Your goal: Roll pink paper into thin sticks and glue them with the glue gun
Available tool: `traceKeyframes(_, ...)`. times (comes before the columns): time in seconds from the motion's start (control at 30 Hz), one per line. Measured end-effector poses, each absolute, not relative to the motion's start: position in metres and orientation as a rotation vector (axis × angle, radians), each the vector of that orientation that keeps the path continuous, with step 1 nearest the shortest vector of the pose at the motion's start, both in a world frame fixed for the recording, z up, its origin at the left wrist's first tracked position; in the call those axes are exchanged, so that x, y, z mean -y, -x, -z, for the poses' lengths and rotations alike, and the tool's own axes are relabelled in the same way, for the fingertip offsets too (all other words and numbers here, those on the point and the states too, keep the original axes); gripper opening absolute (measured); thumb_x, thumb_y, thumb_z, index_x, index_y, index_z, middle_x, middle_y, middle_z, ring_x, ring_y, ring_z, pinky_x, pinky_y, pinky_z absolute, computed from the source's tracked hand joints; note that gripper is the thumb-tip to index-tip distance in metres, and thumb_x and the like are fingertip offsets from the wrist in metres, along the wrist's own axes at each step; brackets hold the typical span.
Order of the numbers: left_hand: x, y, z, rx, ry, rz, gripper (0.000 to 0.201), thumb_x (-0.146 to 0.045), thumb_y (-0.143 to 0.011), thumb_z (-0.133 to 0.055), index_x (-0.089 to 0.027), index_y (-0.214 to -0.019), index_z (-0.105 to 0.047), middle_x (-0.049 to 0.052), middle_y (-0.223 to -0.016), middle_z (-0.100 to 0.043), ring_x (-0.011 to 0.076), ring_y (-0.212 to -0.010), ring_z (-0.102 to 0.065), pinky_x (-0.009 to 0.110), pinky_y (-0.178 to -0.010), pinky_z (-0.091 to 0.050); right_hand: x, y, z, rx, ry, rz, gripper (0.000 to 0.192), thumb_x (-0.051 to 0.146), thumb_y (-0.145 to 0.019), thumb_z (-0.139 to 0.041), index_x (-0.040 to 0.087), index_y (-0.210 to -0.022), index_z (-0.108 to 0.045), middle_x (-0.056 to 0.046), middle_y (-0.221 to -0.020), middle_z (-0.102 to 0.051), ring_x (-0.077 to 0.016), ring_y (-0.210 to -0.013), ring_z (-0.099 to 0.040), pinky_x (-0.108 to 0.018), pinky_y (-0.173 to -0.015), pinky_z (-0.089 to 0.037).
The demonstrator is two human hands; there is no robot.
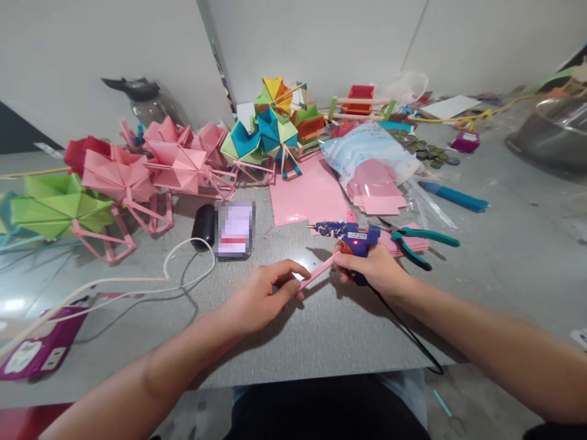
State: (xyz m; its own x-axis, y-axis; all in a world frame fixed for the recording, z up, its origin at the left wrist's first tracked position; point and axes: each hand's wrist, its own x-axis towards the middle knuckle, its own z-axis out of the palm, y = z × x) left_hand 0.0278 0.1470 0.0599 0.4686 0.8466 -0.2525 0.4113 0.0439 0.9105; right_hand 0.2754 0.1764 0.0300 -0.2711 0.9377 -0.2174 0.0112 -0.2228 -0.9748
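Between my two hands runs a narrow pink paper strip (320, 271), slanting up to the right above the table. My left hand (279, 287) pinches its lower end between thumb and fingers. In my right hand (367, 266) is a blue glue gun (355, 234), its nozzle pointing left and a small red light lit on its side. The thumb and fingertips of that same hand also touch the strip's upper end. A black cord hangs from the gun toward the table's front edge. Green-handled pliers (419, 241) lie just right of the gun.
Folded paper wheels on stands, pink (119, 174), green (59, 208) and multicoloured (277, 134), line the back left. A phone (235, 231), a black oval object (203, 226), a white cable (137, 280) and a purple power strip (48, 342) lie left. Pink sheets (302, 192) and a plastic bag (367, 150) lie behind.
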Motion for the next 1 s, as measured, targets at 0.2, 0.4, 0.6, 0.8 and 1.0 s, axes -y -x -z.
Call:
traceKeyframes(0.2,-0.148,-0.031,-0.060,-1.105,-1.443,-0.362,0.028,-0.038,-0.099,-0.055,-0.017,-0.109,-0.071,0.005,-0.081,-0.077,0.0147,-0.061,-0.063,0.027,-0.060,-0.048,-0.175,-0.273,-0.034,1.310,1.218,-1.580,0.027,0.043,-0.078,-0.078,0.022,-0.084,-0.062,0.002,-0.062,-0.064,-0.0135,-0.052,-0.061,-0.028,-0.052,-0.050)
traceKeyframes(0.4,-0.146,-0.019,-0.069,-1.288,-2.021,-0.474,0.024,-0.031,-0.098,-0.055,-0.020,-0.094,-0.076,0.006,-0.084,-0.078,0.0179,-0.073,-0.068,0.030,-0.069,-0.052,-0.182,-0.280,-0.043,1.296,1.239,-1.554,0.030,0.038,-0.068,-0.081,0.022,-0.085,-0.063,0.001,-0.067,-0.066,-0.0132,-0.051,-0.059,-0.029,-0.049,-0.049)
traceKeyframes(0.6,-0.136,-0.020,-0.063,-1.190,-2.841,-0.490,0.032,-0.016,-0.103,-0.045,-0.017,-0.108,-0.076,0.013,-0.100,-0.079,0.0240,-0.086,-0.071,0.041,-0.080,-0.057,-0.198,-0.291,-0.042,1.412,1.283,-1.257,0.024,0.041,-0.077,-0.074,0.022,-0.081,-0.060,0.002,-0.065,-0.062,-0.0128,-0.052,-0.058,-0.030,-0.054,-0.049)
traceKeyframes(0.8,-0.135,-0.036,-0.036,-1.093,-3.118,-0.146,0.033,-0.005,-0.101,-0.041,-0.009,-0.104,-0.074,0.018,-0.105,-0.077,0.0253,-0.081,-0.070,0.037,-0.068,-0.054,-0.190,-0.284,-0.034,1.838,1.387,-1.006,0.015,0.031,-0.079,-0.071,0.023,-0.071,-0.060,0.001,-0.062,-0.063,-0.0151,-0.058,-0.056,-0.032,-0.059,-0.042)
traceKeyframes(1.0,-0.130,-0.037,-0.039,-1.040,-3.157,0.035,0.023,-0.004,-0.094,-0.050,-0.011,-0.093,-0.072,0.016,-0.098,-0.074,0.0256,-0.079,-0.067,0.037,-0.065,-0.050,-0.175,-0.276,-0.040,2.117,1.434,-0.949,0.025,0.027,-0.072,-0.081,0.023,-0.072,-0.056,0.002,-0.069,-0.064,-0.0166,-0.063,-0.054,-0.031,-0.058,-0.032)
